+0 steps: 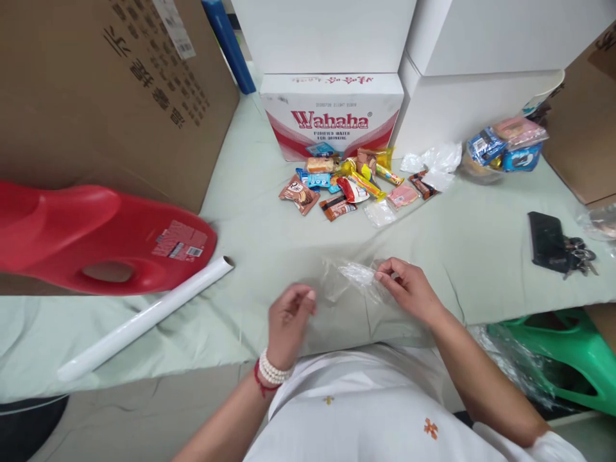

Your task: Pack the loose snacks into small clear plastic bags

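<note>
A crumpled clear plastic bag [353,276] hangs just above the cloth, pinched at its right end between the thumb and fingers of my right hand [407,287]. To its left is my left hand [291,321], fingers curled in and thumb against them, apart from the bag; whether anything sits inside that curl is hidden. Beyond both hands lies a loose pile of wrapped snacks [337,199], with a pink packet [403,196] at its right. White crumpled plastic [440,160] partly covers a brown wrapped bar [423,185].
A white Wahaha carton [332,122] stands behind the snacks. At the right are a clear bowl of packets [476,170] and a black wallet-like item [546,240] with keys [582,256]. On the left lie a white tube [144,321] and a red jug [120,237] beside a cardboard box [106,96].
</note>
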Available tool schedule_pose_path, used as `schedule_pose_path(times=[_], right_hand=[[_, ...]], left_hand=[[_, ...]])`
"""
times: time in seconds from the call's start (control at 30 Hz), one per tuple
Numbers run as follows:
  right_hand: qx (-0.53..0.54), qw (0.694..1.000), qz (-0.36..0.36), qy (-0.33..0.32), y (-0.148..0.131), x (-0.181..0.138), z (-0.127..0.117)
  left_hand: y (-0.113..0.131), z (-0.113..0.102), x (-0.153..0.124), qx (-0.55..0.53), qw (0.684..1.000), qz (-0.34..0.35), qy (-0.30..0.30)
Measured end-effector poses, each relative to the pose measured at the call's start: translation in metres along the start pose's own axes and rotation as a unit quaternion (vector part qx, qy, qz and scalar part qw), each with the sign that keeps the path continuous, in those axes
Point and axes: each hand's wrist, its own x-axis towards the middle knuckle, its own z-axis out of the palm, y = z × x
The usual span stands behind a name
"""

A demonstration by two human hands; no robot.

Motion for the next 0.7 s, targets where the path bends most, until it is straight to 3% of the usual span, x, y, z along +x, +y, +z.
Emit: schedule_pose_path(times=[0.07,0.1,0.27,0.43,0.57,0.7], right_hand=[[0.027,0.999,0.013,0.012,-0.003,-0.005,0.012],[0.039,0.999,0.015,0.011,-0.004,-0.007,0.018],[0.155,0.986,0.06,0.01,-0.011,-0.013,0.027],[0.293,0.946,0.113,0.076,-0.002,-0.018,0.005],[0.279,0.949,0.11,0.092,-0.002,-0.028,0.002],[0.171,0.984,0.016,0.053,-0.017,-0.032,0.02]], left_hand=[[0.005,0.018,-0.007,-0.084,0.982,-0.11,-0.128],[0.008,0.028,-0.007,-0.11,0.972,-0.136,-0.156],[0.018,0.061,0.009,-0.212,0.959,-0.14,-0.129],[0.019,0.055,0.013,-0.314,0.922,-0.189,-0.125],[0.02,0.051,0.011,-0.218,0.962,-0.114,-0.119],[0.028,0.054,0.007,-0.078,0.987,-0.004,-0.142]])
